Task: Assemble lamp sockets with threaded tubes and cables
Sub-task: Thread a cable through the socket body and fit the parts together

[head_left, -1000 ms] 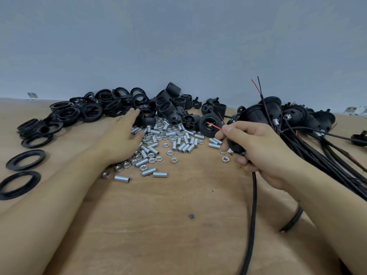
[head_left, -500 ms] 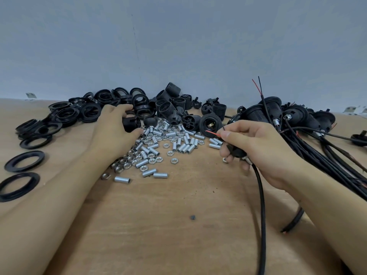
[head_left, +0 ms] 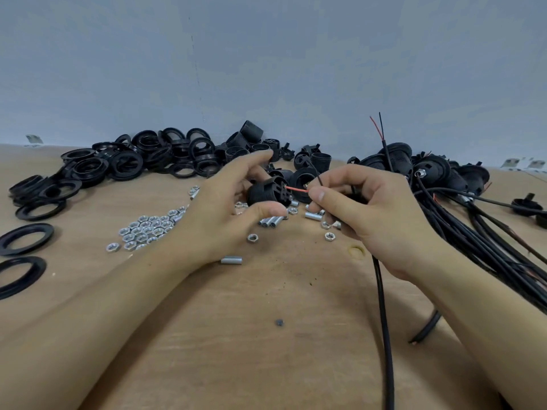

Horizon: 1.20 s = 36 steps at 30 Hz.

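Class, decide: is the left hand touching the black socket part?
Touching. The head view shows the left hand gripping the black socket part, thumb beneath it and fingers curled behind.

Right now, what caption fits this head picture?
Left hand holds a black socket; right hand feeds in a red wire.

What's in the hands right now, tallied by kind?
Socket body, held in left hand: 1
Cable, its red core pinched by right hand: 1
Total: 2
Anything more under the right fingers is hidden.
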Tool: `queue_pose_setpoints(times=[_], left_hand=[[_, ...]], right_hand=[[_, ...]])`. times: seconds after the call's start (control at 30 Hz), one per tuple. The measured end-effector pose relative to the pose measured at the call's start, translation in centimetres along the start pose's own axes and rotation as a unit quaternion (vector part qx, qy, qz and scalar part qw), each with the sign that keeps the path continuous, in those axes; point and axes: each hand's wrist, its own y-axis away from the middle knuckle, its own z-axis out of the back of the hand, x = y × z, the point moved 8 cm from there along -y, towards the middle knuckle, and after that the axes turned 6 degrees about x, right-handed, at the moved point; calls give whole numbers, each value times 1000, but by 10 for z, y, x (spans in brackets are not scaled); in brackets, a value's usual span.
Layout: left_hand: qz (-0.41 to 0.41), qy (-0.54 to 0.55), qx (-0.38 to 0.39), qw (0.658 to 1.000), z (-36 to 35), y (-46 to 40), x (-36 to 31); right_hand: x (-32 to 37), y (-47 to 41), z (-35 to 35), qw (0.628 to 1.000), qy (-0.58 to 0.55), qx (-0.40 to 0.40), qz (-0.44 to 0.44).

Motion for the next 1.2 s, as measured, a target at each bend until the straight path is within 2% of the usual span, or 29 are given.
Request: queue_pose_setpoints(times=[0.1, 0.17, 0.33, 0.43, 0.53, 0.7, 1.2], left_hand=[[-48, -46, 1, 998, -2, 1, -16], [-57, -28, 12, 998, -4, 4, -20], [-20, 15, 33, 999, -6, 8, -18], [-20, 38, 45, 998, -9, 9, -17], [-37, -3, 48, 998, -9, 10, -19], [-7, 27, 72, 997, -12, 13, -17], [-44, 31, 81, 995, -20, 11, -25]], right_hand=[[3, 0, 1, 1000, -2, -14, 7], [5, 0, 4, 1000, -2, -26, 17], [15, 2, 7, 998, 2, -39, 51], [18, 3, 3, 998, 7, -15, 61], [18, 4, -4, 997, 37, 14, 59], [18, 5, -6, 997, 56, 18, 56], [46, 18, -28, 957, 215, 45, 187]])
